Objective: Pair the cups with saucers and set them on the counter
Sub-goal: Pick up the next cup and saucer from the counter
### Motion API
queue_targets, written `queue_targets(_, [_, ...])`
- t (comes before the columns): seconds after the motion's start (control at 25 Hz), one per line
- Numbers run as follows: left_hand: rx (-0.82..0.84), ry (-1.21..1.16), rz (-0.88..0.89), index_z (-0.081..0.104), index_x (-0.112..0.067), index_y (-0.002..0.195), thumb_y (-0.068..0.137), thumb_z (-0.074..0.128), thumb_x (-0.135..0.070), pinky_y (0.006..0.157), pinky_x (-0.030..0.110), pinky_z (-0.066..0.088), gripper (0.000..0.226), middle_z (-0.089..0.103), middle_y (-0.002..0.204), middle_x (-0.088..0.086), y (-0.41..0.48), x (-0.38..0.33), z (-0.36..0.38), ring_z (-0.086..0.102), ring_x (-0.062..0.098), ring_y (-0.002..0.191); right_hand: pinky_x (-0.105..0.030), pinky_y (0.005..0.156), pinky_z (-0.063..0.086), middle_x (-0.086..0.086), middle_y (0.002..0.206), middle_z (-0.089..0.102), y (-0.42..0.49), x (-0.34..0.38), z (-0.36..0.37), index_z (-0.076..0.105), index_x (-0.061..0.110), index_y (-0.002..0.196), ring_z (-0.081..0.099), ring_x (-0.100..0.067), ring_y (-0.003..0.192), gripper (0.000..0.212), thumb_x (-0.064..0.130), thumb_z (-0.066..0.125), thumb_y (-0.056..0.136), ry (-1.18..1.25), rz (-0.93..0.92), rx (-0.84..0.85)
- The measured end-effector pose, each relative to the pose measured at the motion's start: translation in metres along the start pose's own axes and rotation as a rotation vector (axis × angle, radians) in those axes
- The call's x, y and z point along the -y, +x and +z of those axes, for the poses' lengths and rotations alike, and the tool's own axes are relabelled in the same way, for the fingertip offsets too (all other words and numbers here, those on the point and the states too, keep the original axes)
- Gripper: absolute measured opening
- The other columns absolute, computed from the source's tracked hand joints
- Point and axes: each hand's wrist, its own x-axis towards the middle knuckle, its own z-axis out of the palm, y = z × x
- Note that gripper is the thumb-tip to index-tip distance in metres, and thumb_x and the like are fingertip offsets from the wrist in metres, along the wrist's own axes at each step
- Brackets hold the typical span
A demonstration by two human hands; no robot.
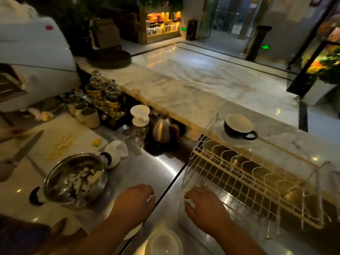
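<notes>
A dark cup with a pale inside stands on a white saucer on the raised marble counter, its handle pointing right. A second white saucer lies on the steel worktop at the bottom edge, between my forearms. My left hand hovers palm down over the steel worktop, fingers loosely spread, holding nothing. My right hand rests palm down at the near left corner of the white wire dish rack, fingers apart, holding nothing.
A steel pot with food scraps sits at left beside a white cutting board, where another person's hand holds a knife. A metal kettle, a white dripper, mugs and glass jars line the back.
</notes>
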Motion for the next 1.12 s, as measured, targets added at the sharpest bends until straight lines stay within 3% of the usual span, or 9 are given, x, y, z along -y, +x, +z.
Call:
queue_targets(0.24, [0.082, -0.106, -0.351, 0.057, -0.038, 0.091, 0.092, 0.057, -0.050, 0.067, 0.027, 0.048, 0.013, 0.073, 0.088, -0.009, -0.052, 0.074, 0.010, 0.067, 0.008, 0.078, -0.029, 0.091, 0.047, 0.004, 0.120, 0.067, 0.030, 0.035, 0.058, 0.065, 0.030, 0.124, 0.057, -0.015, 0.111, 0.035, 0.045, 0.049, 0.096, 0.084, -0.003, 0.150])
queue_targets(0.36, [0.060, -0.158, -0.522, 0.053, -0.034, 0.080, 0.092, 0.062, -0.049, 0.063, 0.029, 0.049, 0.021, 0.070, 0.079, -0.009, -0.075, 0.105, 0.018, 0.067, 0.011, 0.074, -0.029, 0.088, 0.048, 0.003, 0.121, 0.067, 0.044, 0.052, 0.087, 0.064, 0.030, 0.126, 0.058, -0.015, 0.110, 0.035, 0.043, 0.052, 0.095, 0.161, 0.033, 0.264])
queue_targets(0.48, [0.043, -0.275, -0.658, 0.058, -0.030, 0.076, 0.091, 0.067, -0.044, 0.055, 0.025, 0.045, 0.023, 0.069, 0.069, -0.010, -0.093, 0.128, 0.026, 0.064, 0.002, 0.064, -0.027, 0.086, 0.050, 0.000, 0.117, 0.072, 0.057, 0.061, 0.109, 0.064, 0.028, 0.126, 0.065, -0.015, 0.104, 0.033, 0.035, 0.055, 0.095, 0.283, 0.141, 0.356])
queue_targets(0.64, [0.087, -0.391, -0.772, 0.062, -0.033, 0.086, 0.088, 0.064, -0.032, 0.056, 0.025, 0.047, 0.003, 0.071, 0.070, -0.010, -0.105, 0.153, 0.034, 0.066, 0.003, 0.065, -0.030, 0.093, 0.054, -0.002, 0.120, 0.071, 0.076, 0.074, 0.138, 0.061, 0.026, 0.127, 0.066, -0.016, 0.102, 0.032, 0.028, 0.056, 0.096, 0.363, 0.270, 0.424])
queue_targets(0.84, [0.197, -0.614, -0.863, 0.062, -0.026, 0.107, 0.096, 0.059, -0.027, 0.052, 0.029, 0.054, 0.011, 0.076, 0.086, 0.006, -0.101, 0.163, 0.050, 0.074, 0.023, 0.066, -0.033, 0.091, 0.054, -0.002, 0.117, 0.070, 0.091, 0.087, 0.167, 0.059, 0.023, 0.126, 0.067, -0.019, 0.101, 0.028, 0.032, 0.053, 0.101, 0.391, 0.277, 0.482])
queue_targets(0.96, [0.250, -0.635, -0.869, 0.060, -0.028, 0.113, 0.098, 0.056, -0.032, 0.050, 0.028, 0.053, 0.015, 0.077, 0.091, 0.007, -0.099, 0.168, 0.059, 0.075, 0.021, 0.069, -0.027, 0.082, 0.050, -0.001, 0.113, 0.070, 0.094, 0.089, 0.177, 0.057, 0.027, 0.125, 0.066, -0.016, 0.095, 0.024, 0.033, 0.053, 0.102, 0.400, 0.321, 0.470])
queue_targets(1.12, [0.266, -0.624, -0.834, 0.058, -0.027, 0.113, 0.098, 0.057, -0.033, 0.048, 0.027, 0.054, 0.016, 0.076, 0.090, 0.006, -0.100, 0.169, 0.068, 0.072, 0.017, 0.062, -0.019, 0.062, 0.045, 0.008, 0.092, 0.067, 0.100, 0.088, 0.184, 0.059, 0.030, 0.110, 0.062, -0.006, 0.079, 0.011, 0.030, 0.055, 0.100, 0.380, 0.370, 0.461])
